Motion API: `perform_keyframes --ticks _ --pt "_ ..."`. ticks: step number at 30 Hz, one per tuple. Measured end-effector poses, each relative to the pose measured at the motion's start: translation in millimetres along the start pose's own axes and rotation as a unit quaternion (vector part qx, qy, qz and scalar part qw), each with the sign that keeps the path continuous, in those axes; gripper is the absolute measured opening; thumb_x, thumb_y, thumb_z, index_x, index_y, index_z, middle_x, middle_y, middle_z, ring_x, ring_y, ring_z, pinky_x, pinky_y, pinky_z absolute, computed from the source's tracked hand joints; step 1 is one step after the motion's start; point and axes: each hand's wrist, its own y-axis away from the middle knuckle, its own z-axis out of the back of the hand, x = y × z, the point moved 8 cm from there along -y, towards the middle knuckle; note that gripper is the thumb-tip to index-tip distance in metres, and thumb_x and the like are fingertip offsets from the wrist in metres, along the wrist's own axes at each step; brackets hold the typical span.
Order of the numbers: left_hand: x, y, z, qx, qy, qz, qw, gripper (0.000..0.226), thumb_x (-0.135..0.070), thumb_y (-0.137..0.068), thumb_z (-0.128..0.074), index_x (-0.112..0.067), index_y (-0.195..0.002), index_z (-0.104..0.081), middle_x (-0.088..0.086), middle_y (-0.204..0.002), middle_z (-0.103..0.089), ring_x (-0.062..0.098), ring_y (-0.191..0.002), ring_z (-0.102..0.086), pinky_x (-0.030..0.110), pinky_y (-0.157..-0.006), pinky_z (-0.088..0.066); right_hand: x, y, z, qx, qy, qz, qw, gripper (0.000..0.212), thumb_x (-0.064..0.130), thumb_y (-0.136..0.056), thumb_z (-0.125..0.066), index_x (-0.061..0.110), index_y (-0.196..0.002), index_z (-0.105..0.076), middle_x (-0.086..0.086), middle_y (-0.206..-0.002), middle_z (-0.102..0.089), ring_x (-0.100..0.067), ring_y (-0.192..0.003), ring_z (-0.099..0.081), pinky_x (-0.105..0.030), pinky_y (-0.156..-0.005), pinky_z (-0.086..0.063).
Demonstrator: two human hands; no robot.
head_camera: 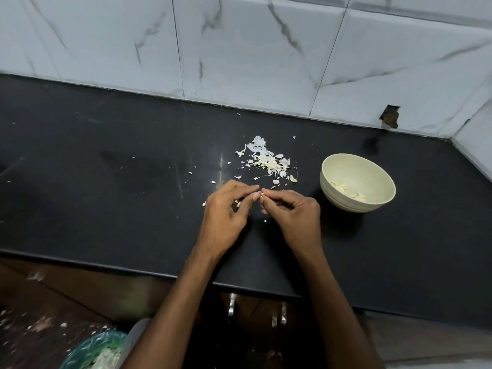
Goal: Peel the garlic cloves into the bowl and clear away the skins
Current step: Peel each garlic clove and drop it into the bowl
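Over the black counter [106,169], my left hand [226,211] and my right hand [290,211] meet fingertip to fingertip. Between them they pinch a small garlic clove [261,194], of which only a pale sliver shows. A heap of papery garlic skins [269,161] lies on the counter just beyond the hands. To the right stands a cream bowl [378,174] holding several peeled cloves [346,191].
Stray skin flakes [213,181] dot the counter around the hands. A marble-tiled wall [239,49] backs the counter and turns a corner at the far right. Below the front edge are cabinet handles [231,307] and a green-lined bin [98,350] with skins at lower left.
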Motion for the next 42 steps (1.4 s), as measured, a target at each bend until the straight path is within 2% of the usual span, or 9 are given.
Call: perform_keyframes --ticks 4,9,18,24,28,32,35,38,42 --pt "-0.6 1.1 -2.7 0.016 0.019 0.002 1.0 0.014 -0.01 -0.094 -0.076 -0.015 -0.105 -0.083 -0.007 -0.095 -0.074 -0.001 -0.08 -0.064 0.007 -0.068 -0.039 -0.8 3.0 -0.6 0.0 0.023 0.003 1.0 0.014 0.007 -0.088 -0.081 0.013 -0.1 -0.084 0.0 -0.086 -0.079 -0.014 -0.071 -0.077 -0.026 -0.067 -0.059" --pt "-2.9 2.6 -6.4 0.039 0.009 -0.011 0.999 0.015 -0.012 -0.091 -0.079 -0.017 -0.104 -0.083 -0.01 -0.093 -0.074 -0.003 -0.078 -0.061 0.009 -0.073 -0.041 5.9 5.0 0.0 -0.013 0.087 0.065 0.994 0.015 0.008 -0.086 -0.081 0.013 -0.1 -0.084 0.002 -0.09 -0.079 -0.006 -0.075 -0.075 -0.033 -0.075 -0.064" --pt "-4.5 4.8 -3.6 0.02 -0.072 -0.046 0.996 0.01 -0.013 -0.089 -0.074 -0.015 -0.095 -0.081 -0.007 -0.089 -0.074 0.012 -0.083 -0.067 0.038 -0.076 -0.056 17.0 12.2 -14.7 0.009 0.218 0.165 0.962 0.012 0.012 -0.091 -0.074 0.015 -0.102 -0.078 -0.002 -0.094 -0.075 -0.018 -0.079 -0.072 -0.045 -0.073 -0.06" --pt "0.3 4.4 -6.4 0.026 -0.096 -0.016 0.995 0.002 -0.012 -0.089 -0.072 -0.013 -0.087 -0.071 -0.005 -0.084 -0.067 0.013 -0.075 -0.061 0.03 -0.071 -0.052 21.9 15.6 -17.6 0.024 0.234 0.193 0.953 0.013 0.011 -0.093 -0.072 0.013 -0.104 -0.077 -0.002 -0.095 -0.075 -0.02 -0.081 -0.072 -0.044 -0.074 -0.06" --pt "4.6 4.4 -5.2 0.034 -0.044 0.033 0.998 0.008 -0.009 -0.088 -0.073 -0.012 -0.085 -0.067 -0.002 -0.077 -0.066 0.009 -0.067 -0.059 0.016 -0.063 -0.044 17.0 12.1 -13.7 0.029 0.152 0.151 0.976 0.01 0.013 -0.094 -0.072 0.016 -0.1 -0.079 0.004 -0.09 -0.077 -0.015 -0.079 -0.073 -0.045 -0.074 -0.061" --pt "21.2 3.6 -10.3 0.052 0.177 0.128 0.974 0.014 -0.022 -0.089 -0.072 -0.008 -0.091 -0.07 0.014 -0.079 -0.073 0.024 -0.072 -0.069 0.039 -0.074 -0.057 7.6 7.1 -10.4 0.063 -0.073 0.007 0.995 0.009 0.005 -0.094 -0.075 0.002 -0.101 -0.079 -0.006 -0.081 -0.079 -0.015 -0.07 -0.074 -0.028 -0.072 -0.061" --pt "27.1 6.4 -11.2 0.032 0.301 0.174 0.937 0.011 -0.013 -0.095 -0.073 -0.003 -0.096 -0.073 0.01 -0.084 -0.074 0.018 -0.079 -0.065 0.029 -0.077 -0.054 8.6 6.2 -13.5 0.075 -0.175 -0.032 0.981 0.011 -0.001 -0.092 -0.073 -0.003 -0.102 -0.076 -0.013 -0.085 -0.079 -0.019 -0.074 -0.075 -0.027 -0.073 -0.061" --pt "28.6 10.4 -15.6 0.033 0.357 0.199 0.912 0.012 -0.009 -0.096 -0.069 0.001 -0.099 -0.074 0.014 -0.087 -0.072 0.019 -0.079 -0.059 0.025 -0.074 -0.05 10.0 5.7 -14.2 0.071 -0.208 -0.032 0.975 0.014 -0.004 -0.091 -0.073 -0.006 -0.105 -0.074 -0.016 -0.089 -0.079 -0.02 -0.081 -0.076 -0.029 -0.074 -0.061" --pt "27.5 9.9 -12.7 0.023 0.341 0.196 0.919 0.011 -0.003 -0.095 -0.07 0.003 -0.102 -0.073 0.01 -0.088 -0.073 0.011 -0.075 -0.06 0.022 -0.073 -0.05 10.7 6.6 -11.4 0.067 -0.198 -0.022 0.978 0.015 -0.001 -0.09 -0.075 -0.002 -0.104 -0.076 -0.014 -0.092 -0.08 -0.02 -0.085 -0.076 -0.029 -0.074 -0.06"
